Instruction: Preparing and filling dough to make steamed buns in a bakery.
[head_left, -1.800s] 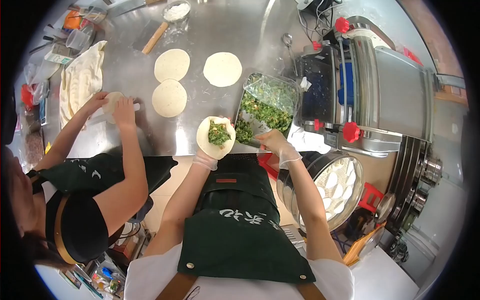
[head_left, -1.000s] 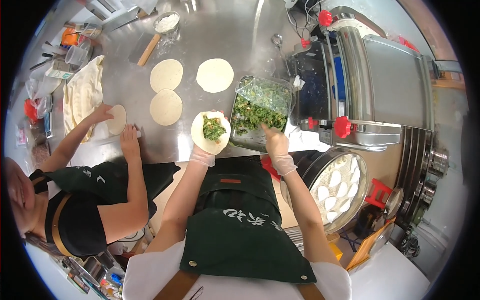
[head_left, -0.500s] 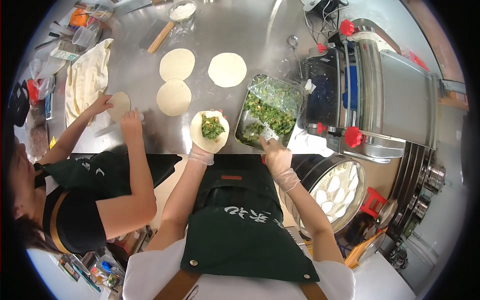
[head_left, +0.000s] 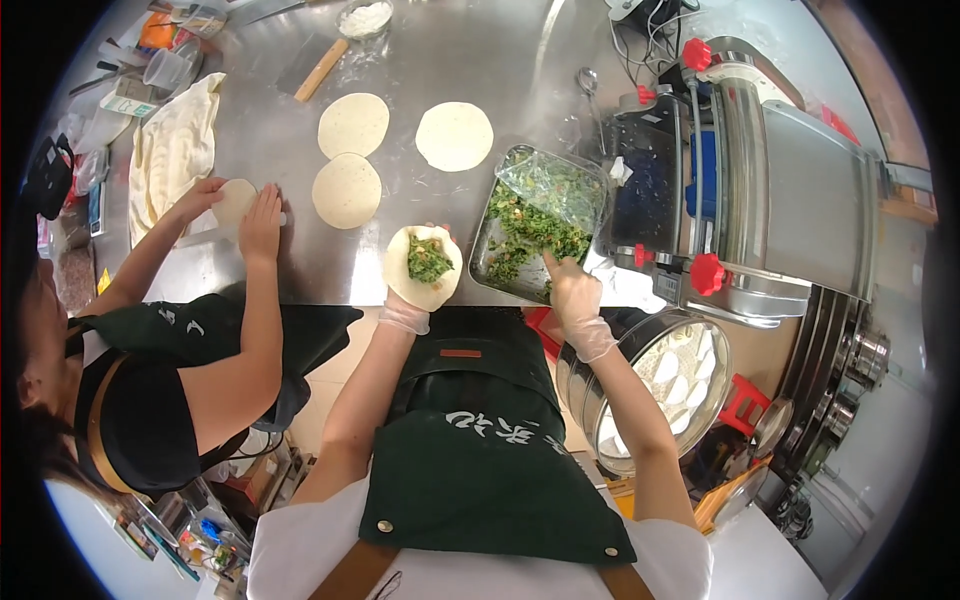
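On my gloved left hand [head_left: 406, 312] rests a round dough wrapper [head_left: 397, 272], its edge curling up a little, fingertips showing at the far rim. A mound of chopped green filling [head_left: 429, 262] sits at its middle. My right hand [head_left: 576, 292], also gloved, is closed over the near right side of a metal tray [head_left: 512, 289]. Whatever it grips is hidden from me. More green filling [head_left: 540, 228] lies in that tray, partly under clear plastic film. Three flat dough rounds, [head_left: 353, 125] [head_left: 347, 191] [head_left: 455, 137] two of them touching, lie beyond my left hand.
At left, a co-worker's hands [head_left: 259, 226] handle a small dough round [head_left: 234, 202] beside a pale cloth-like sheet [head_left: 174, 150]. A cleaver [head_left: 322, 70], a flour bowl [head_left: 364, 20] and a spoon [head_left: 588, 82] lie farther back. Right: a roller machine [head_left: 815, 190] and round container [head_left: 722, 400] with white pieces.
My right hand has shifted slightly right and nearer me; the pale tool area seen in the tray is gone from sight. The co-worker's hands have moved slightly away from the co-worker.
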